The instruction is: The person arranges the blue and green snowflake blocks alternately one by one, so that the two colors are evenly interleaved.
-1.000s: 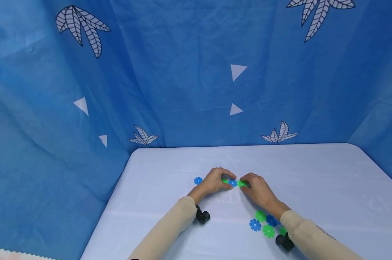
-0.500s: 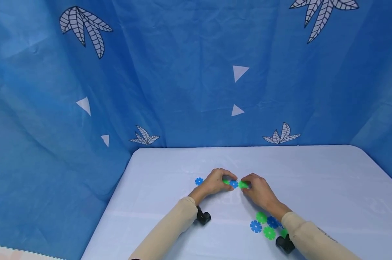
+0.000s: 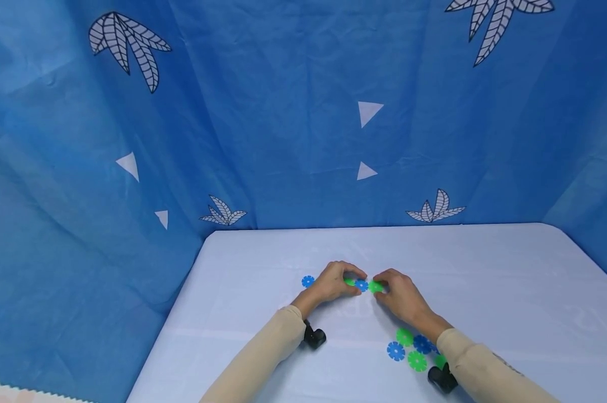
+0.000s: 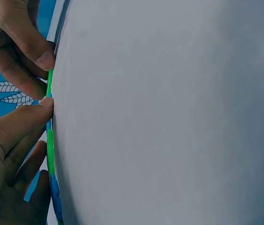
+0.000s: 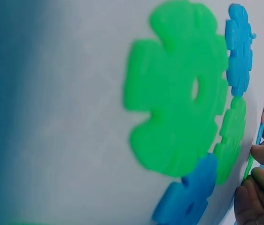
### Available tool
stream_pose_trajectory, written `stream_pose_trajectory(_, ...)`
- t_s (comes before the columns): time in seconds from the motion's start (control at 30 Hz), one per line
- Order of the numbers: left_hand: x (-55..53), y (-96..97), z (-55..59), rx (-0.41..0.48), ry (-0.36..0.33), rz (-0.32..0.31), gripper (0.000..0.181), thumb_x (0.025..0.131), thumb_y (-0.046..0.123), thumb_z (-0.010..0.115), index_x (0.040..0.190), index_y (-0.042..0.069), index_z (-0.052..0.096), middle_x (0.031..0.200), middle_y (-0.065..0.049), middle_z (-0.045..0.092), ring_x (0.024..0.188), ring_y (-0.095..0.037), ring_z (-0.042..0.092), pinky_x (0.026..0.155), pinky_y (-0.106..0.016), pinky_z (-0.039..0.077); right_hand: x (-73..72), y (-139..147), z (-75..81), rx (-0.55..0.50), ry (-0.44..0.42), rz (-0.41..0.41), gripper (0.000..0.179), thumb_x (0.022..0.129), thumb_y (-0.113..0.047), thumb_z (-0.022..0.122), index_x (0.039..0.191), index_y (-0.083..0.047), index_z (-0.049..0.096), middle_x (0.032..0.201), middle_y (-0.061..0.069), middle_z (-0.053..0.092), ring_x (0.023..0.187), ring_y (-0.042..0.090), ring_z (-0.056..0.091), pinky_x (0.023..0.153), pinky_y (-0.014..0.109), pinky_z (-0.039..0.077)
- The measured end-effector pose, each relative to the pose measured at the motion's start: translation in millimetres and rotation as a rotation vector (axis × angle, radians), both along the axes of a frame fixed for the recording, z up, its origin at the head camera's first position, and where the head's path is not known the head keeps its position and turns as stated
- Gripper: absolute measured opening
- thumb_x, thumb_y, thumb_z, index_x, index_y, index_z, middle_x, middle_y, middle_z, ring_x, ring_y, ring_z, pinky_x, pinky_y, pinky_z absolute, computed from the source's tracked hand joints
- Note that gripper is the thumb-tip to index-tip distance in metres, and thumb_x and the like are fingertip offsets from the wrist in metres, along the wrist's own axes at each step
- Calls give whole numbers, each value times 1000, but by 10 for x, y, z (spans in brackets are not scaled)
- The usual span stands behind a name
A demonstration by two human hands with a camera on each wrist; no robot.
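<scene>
A flat row of green and blue notched plastic discs (snowflake building pieces) lies on the white table, partly hidden by my left hand (image 3: 328, 284). That hand pinches a blue disc (image 3: 361, 286) near the row's right end. Left of it shows a green disc (image 3: 349, 282), and a further blue disc (image 3: 308, 281) sticks out beyond the wrist. Opposite, my right hand (image 3: 403, 295) pinches a green disc (image 3: 376, 286) at the blue disc's edge. In the left wrist view the row appears edge-on, with another green disc (image 4: 51, 151) below the left thumb. Whether the two pinched discs interlock is unclear.
Loose discs lie beside the right forearm: a blue one (image 3: 396, 351), a green one (image 3: 417, 361) and several more, some under the sleeve. Large in the right wrist view is a green disc (image 5: 181, 89). A blue patterned cloth (image 3: 303, 112) hangs behind the table (image 3: 263, 246).
</scene>
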State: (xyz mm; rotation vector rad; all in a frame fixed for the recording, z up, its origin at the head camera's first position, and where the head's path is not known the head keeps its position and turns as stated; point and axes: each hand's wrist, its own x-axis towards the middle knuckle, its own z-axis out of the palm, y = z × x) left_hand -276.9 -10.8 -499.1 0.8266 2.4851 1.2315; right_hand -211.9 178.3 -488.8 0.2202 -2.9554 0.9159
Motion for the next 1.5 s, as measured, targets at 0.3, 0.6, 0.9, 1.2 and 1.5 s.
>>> stream_pose_trajectory(0.3, 12, 8, 5, 1, -21, 7, 33, 78, 10, 83, 110, 16, 76, 112, 9, 70, 117, -10, 56, 103, -30, 41, 24, 12, -9, 15, 2, 3, 34, 81, -6, 79, 113, 1, 69, 113, 15, 65, 106, 32, 62, 93, 50, 50)
stream_pose_trajectory(0.6, 9, 3, 24, -23, 3, 19, 33, 78, 11, 84, 110, 16, 76, 113, 8, 70, 118, -11, 55, 102, -29, 42, 13, 5, -7, 21, 25, 16, 34, 81, -6, 78, 113, 2, 69, 113, 16, 65, 108, 34, 61, 94, 51, 49)
stream_pose_trajectory(0.9, -7, 5, 3, -17, -6, 23, 33, 78, 10, 84, 110, 17, 77, 113, 8, 70, 117, -11, 55, 102, -30, 42, -9, -11, -1, 28, 20, 8, 32, 82, -6, 78, 112, 2, 70, 111, 15, 66, 107, 33, 62, 93, 50, 50)
stream_pose_trajectory(1.2, -9, -1, -9, -16, -2, 18, 32, 78, 11, 84, 109, 17, 77, 112, 8, 70, 117, -11, 56, 101, -29, 42, -14, -23, 4, 58, 15, 10, 33, 81, -6, 79, 112, 1, 70, 111, 14, 66, 105, 31, 63, 92, 49, 51)
stream_pose_trajectory(1.5, -4, -10, -9, -9, -5, 5, 33, 78, 10, 84, 109, 16, 77, 113, 8, 70, 117, -10, 56, 103, -30, 41, 11, 2, 14, 6, -13, 13, 35, 83, -9, 78, 115, 2, 68, 114, 15, 64, 108, 33, 61, 94, 51, 49)
